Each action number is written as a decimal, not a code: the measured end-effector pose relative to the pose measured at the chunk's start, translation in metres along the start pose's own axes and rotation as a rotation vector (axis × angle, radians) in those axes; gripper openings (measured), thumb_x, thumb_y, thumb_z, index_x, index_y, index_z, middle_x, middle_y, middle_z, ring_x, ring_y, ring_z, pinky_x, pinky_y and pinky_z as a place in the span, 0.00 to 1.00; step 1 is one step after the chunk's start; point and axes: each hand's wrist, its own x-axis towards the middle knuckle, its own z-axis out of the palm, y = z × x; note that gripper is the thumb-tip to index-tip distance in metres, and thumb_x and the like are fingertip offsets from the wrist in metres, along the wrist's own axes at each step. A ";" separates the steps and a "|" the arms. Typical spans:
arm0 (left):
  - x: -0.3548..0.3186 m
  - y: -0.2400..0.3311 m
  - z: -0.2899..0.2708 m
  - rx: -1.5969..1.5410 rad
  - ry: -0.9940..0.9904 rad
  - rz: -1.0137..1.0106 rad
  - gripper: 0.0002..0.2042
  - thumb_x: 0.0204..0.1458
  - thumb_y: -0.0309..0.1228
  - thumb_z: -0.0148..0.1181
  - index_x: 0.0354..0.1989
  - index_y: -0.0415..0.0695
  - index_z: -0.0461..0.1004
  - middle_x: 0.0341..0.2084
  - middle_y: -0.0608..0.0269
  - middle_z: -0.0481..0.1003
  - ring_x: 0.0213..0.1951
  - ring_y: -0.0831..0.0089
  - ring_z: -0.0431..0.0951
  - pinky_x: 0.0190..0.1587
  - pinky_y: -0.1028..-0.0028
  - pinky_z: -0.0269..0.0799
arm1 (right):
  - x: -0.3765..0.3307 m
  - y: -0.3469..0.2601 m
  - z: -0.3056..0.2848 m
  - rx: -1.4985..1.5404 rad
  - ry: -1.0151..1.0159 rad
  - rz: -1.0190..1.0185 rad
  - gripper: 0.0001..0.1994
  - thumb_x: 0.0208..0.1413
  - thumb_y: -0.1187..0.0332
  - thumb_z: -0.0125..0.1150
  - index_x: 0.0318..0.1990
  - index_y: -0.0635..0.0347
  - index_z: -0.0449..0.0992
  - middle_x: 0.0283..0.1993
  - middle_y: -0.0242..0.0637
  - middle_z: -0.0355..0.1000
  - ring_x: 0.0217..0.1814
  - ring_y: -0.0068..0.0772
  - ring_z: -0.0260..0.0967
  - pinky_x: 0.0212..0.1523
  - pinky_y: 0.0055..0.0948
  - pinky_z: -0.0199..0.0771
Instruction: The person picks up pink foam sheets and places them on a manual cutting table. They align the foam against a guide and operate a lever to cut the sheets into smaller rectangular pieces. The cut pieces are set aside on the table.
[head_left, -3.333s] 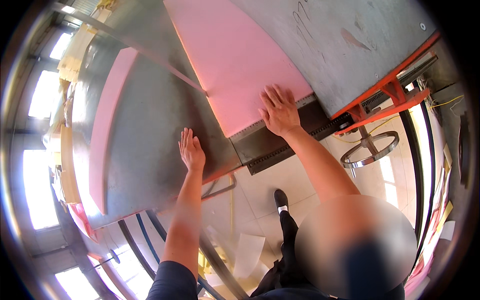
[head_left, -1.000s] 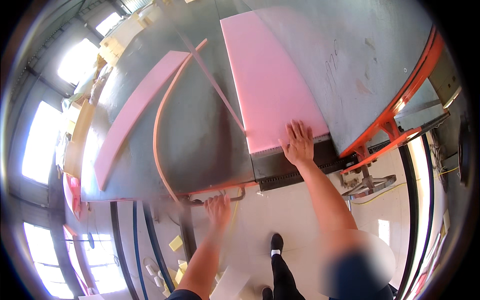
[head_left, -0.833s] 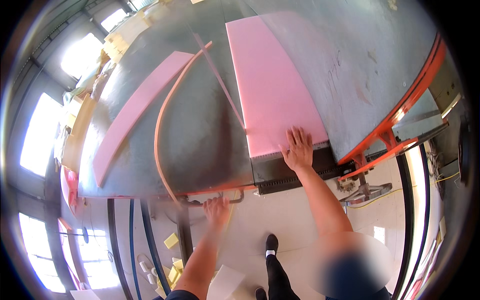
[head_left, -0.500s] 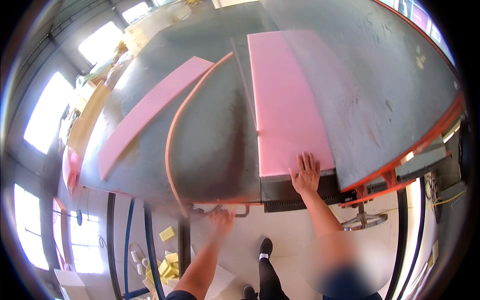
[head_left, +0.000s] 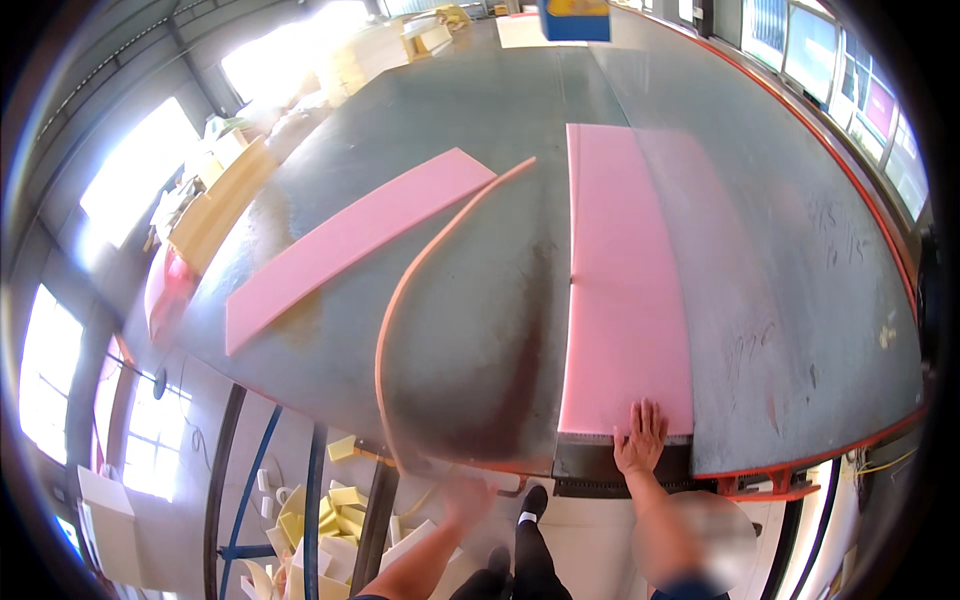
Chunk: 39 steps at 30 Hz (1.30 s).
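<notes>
A long pink foam sheet [head_left: 625, 290] lies on the grey metal tabletop [head_left: 470, 350]. My right hand [head_left: 641, 437] rests flat at its near end, fingers spread, touching foam and the dark strip below it. My left hand [head_left: 467, 502] is just beyond the table's front edge, close to a bent metal handle [head_left: 515, 488]. Motion smears its fingers, so its grip is unclear. To the left of the sheet, a narrow orange-pink strip [head_left: 384, 320] curves across the table, its near end over the edge. Farther left lies another pink foam piece [head_left: 350, 245], set at a slant.
Yellow foam blocks [head_left: 330, 515] are heaped on the floor at lower left, behind blue and dark table legs [head_left: 314, 500]. Tan foam slabs [head_left: 222, 200] stand along the far left side. A red rail [head_left: 820, 135] borders the right side. A blue box [head_left: 575, 22] appears at the far end.
The view has shifted, so the table and foam appear lower and farther right. My right hand stays at the sheet's near end. My left hand remains near the handle, now more smeared.
</notes>
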 end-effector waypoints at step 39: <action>-0.805 -0.154 -0.007 -0.363 -0.032 0.020 0.22 0.51 0.49 0.57 0.48 0.46 0.75 0.45 0.56 0.76 0.54 0.57 0.69 0.57 0.59 0.61 | -0.749 -0.144 -0.284 -0.038 -0.028 -0.040 0.31 0.54 0.55 0.52 0.65 0.57 0.61 0.70 0.43 0.56 0.73 0.52 0.47 0.70 0.59 0.41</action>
